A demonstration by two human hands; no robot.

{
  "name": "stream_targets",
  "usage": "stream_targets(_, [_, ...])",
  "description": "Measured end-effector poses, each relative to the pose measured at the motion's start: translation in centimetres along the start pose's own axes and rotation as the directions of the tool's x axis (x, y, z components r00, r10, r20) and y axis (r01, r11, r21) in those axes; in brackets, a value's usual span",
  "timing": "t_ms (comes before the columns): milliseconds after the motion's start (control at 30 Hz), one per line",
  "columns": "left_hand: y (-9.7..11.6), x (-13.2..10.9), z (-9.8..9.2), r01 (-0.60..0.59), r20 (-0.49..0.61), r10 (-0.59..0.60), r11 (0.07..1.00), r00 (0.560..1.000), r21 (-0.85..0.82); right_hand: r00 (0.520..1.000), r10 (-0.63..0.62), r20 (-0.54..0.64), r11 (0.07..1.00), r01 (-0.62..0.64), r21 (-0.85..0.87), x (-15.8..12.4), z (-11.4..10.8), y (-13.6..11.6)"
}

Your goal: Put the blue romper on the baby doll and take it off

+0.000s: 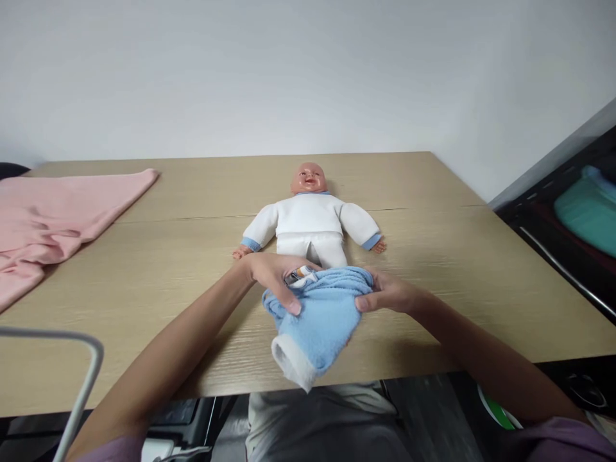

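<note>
At the far left a pink cloth (58, 212) lies rumpled on the desk (168, 269), well apart from the work. Below it, at the near corner, a bent grey metal tube (81, 378) juts into view.

The left hand (274, 276) is clenched on the left edge of a blue fleece garment (322, 321), with the thumb pressed down on top and the fingers curled under the bunched cloth. A small printed label (301, 274) shows just beside its fingers. The garment lies at the near edge of the desk, gathered thick at the top. One white-lined cuff (291, 362) hangs over the edge toward the person.

Just behind it a doll (310, 221) in a white suit with blue cuffs lies on its back, arms spread, head away from the person. The bunched garment touches its legs, and its feet are hidden behind the cloth.

The right hand (389, 295) pinches the garment's right edge, so both hands hold the gathered opening stretched between them.

As I judge it, the step in hand is holding the opening wide at the doll's legs. A further move would call for an even pull from both hands, with the doll lying straight.

At the far right a dark rack (543, 224) holds a teal cloth (587, 215).
</note>
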State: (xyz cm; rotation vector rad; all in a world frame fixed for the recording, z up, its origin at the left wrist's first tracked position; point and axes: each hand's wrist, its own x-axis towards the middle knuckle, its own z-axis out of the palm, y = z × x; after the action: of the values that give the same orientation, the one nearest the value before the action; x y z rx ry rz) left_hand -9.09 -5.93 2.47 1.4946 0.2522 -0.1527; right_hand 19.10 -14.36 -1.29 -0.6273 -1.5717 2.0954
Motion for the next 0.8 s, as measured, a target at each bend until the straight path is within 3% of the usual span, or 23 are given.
stream_targets(133, [0.1, 0.0, -0.3, 0.013, 0.045, -0.015, 0.999, 0.999, 0.043, 0.992, -0.072, -0.103, 0.987, 0.086, 0.136, 0.2, -0.2, 1.4])
stream_targets(233, [0.0, 0.1, -0.2, -0.038, 0.033, 0.035, 0.997, 0.999, 0.070, 0.996, -0.036, -0.079, 0.989, 0.048, 0.143, 0.2, -0.2, 1.9])
stream_targets(333, [-0.1, 0.1, -0.3, -0.079, -0.027, 0.081, 0.994, 0.996, 0.069, 0.996, 0.040, -0.081, 0.999, -0.037, 0.037, -0.1, -0.2, 1.4])
stream_targets(467, [-0.5, 0.0, -0.6, -0.070, -0.060, 0.075, 0.994, 0.995, 0.080, 0.980, 0.144, 0.138, 0.989, -0.144, -0.010, -0.1, 0.3, 0.5])
stream_targets(533, [-1.0, 0.0, -0.8, -0.074, -0.092, 0.083, 0.993, 0.992, 0.096, 0.969, 0.117, 0.218, 0.993, -0.120, 0.003, 0.3, 0.5, 0.5])
stream_targets(633, [-1.9, -0.1, -1.0, -0.119, -0.149, 0.137, 0.985, 0.979, 0.127, 0.970, 0.001, 0.245, 0.995, -0.026, 0.099, 1.0, 0.8, 1.2])
stream_targets(800, [-2.8, -0.1, -1.3, -0.197, -0.086, 0.204, 0.976, 0.975, 0.091, 0.959, -0.146, 0.244, 0.951, 0.067, 0.303, 1.7, 1.1, 2.3])
